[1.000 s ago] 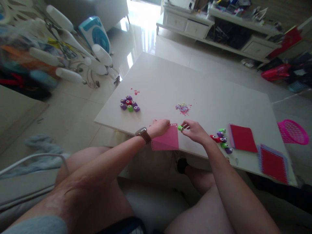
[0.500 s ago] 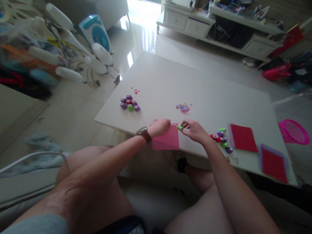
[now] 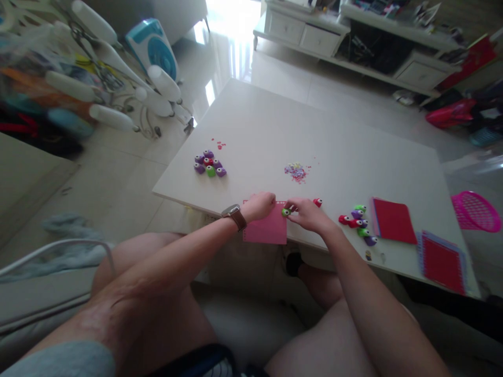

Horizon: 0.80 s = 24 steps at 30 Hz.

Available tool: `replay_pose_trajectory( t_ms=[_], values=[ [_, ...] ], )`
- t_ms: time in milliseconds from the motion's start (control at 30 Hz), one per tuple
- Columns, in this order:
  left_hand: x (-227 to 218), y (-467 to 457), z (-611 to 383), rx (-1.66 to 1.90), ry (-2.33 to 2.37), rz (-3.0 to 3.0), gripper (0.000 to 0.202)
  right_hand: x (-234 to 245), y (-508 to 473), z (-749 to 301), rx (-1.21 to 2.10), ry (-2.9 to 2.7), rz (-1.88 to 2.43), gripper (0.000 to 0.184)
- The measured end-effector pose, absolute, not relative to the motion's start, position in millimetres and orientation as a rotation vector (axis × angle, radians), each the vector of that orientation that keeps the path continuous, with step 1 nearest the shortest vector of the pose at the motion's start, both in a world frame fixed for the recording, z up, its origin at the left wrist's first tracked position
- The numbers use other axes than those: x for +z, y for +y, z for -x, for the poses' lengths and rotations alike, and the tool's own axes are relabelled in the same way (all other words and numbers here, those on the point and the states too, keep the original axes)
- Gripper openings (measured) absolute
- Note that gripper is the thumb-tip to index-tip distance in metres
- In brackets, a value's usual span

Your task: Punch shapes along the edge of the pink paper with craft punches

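A pink paper sheet (image 3: 267,230) lies at the near edge of the white table (image 3: 306,131), partly overhanging it. My left hand (image 3: 259,204), wristwatch on the wrist, is closed on the sheet's top left corner. My right hand (image 3: 306,213) pinches a small green paper punch (image 3: 285,212) against the sheet's right edge. A red punch (image 3: 317,202) lies on the table just behind my right hand.
Several small punches (image 3: 209,165) cluster at the table's left, others (image 3: 357,222) at the right. Paper confetti (image 3: 295,172) lies mid-table. Red paper stacks (image 3: 393,221) (image 3: 442,260) lie at the right. A pink basket (image 3: 474,211) sits on the floor. My bare knees are below the table.
My right hand has slid the green punch slightly left and down along the sheet's right edge. A red punch now shows behind that hand. My left hand stays put.
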<state>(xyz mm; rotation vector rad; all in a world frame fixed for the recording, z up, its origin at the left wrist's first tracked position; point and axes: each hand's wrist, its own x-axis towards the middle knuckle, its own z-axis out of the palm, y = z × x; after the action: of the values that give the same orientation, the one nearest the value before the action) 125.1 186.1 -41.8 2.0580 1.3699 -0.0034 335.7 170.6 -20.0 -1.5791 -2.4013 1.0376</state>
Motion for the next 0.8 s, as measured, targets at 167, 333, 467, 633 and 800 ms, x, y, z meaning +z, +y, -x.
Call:
replay_pose_trajectory(
  t_ms=[167,333,467,633,800],
  values=[
    [-47.6,177.3,-128.3,0.102,1.385,-2.153,0.026,-28.5,169.5,-334.4,1.016,-2.474,1.568,0.012],
    [-53.1,170.8,-131.8,0.173,1.403,-2.283,0.023,-29.8,169.8,-334.7,1.048,-2.464,1.61,0.011],
    [-51.4,170.1,-132.1,0.091,1.332,-2.206,0.023,-23.5,169.8,-334.2,1.157,-2.407,1.673,0.009],
    [-43.6,170.1,-133.9,0.044,1.333,-2.171,0.022,-13.3,171.8,-334.9,1.314,-2.295,1.795,0.012],
    [-45.8,171.2,-135.1,0.037,1.324,-2.166,0.022,-13.4,175.1,-336.9,1.377,-2.231,1.833,0.011]
  ],
)
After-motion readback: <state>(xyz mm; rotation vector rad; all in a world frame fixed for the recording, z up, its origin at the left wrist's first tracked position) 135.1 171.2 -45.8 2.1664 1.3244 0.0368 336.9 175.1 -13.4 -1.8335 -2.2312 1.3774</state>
